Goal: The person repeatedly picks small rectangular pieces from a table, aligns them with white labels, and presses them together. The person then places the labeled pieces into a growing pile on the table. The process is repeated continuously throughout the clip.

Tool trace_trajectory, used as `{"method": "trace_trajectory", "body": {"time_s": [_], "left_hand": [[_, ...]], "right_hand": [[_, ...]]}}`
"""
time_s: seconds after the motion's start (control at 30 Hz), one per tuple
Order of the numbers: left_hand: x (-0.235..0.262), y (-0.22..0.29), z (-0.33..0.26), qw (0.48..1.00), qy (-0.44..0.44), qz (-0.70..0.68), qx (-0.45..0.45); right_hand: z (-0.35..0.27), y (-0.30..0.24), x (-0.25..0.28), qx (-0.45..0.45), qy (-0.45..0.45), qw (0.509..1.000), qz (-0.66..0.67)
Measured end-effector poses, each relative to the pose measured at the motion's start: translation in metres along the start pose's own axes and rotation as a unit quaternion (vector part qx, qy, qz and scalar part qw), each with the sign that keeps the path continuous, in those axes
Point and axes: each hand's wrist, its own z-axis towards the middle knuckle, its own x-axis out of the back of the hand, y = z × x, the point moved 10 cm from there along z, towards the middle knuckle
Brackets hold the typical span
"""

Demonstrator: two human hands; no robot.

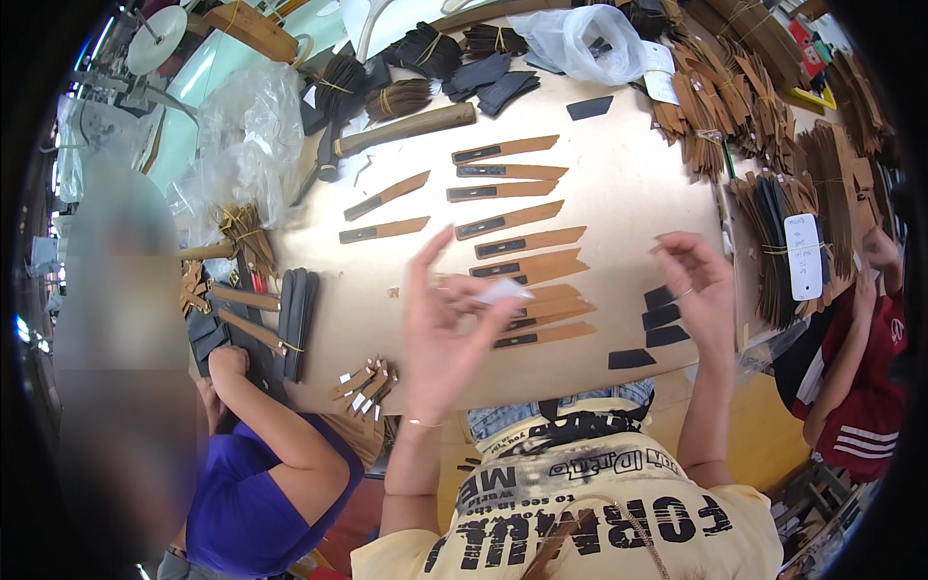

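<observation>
My left hand point(449, 324) is raised over the table, its thumb and a finger closed on a small white piece of paper point(505, 292), blurred by motion. Below it lies a column of brown leather strips point(527, 242), each with a dark patch at its left end. Two similar strips point(391, 229) rest apart to the left. My right hand point(701, 285) hovers at the right, fingers loosely bent and apart, with nothing visible in them. Beside it are several black slanted pieces point(662, 317); another black piece point(631, 360) lies nearer the table's front edge.
A hammer point(401, 130) lies at the back left, before dark bundles point(425, 48). Clear plastic bags point(590, 43) and tied brown leather bundles point(715, 92) line the far side. Small strips with white ends point(365, 385) sit front left. Co-workers point(275, 474) flank both sides.
</observation>
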Motion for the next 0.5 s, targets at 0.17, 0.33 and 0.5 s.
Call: {"method": "trace_trajectory", "body": {"time_s": [0.17,0.33,0.5], "left_hand": [[-0.068,-0.002,0.002,0.992,-0.087,0.091,-0.010],[-0.028,0.016,0.014,0.945,-0.064,0.278,-0.158],[0.048,0.001,0.033,0.846,0.053,0.503,-0.167]], "right_hand": [[-0.008,-0.012,-0.071,0.042,-0.173,0.981,0.078],[0.007,0.003,-0.058,0.006,-0.101,0.986,0.129],[0.021,0.042,0.022,-0.065,0.076,0.988,0.114]]}}
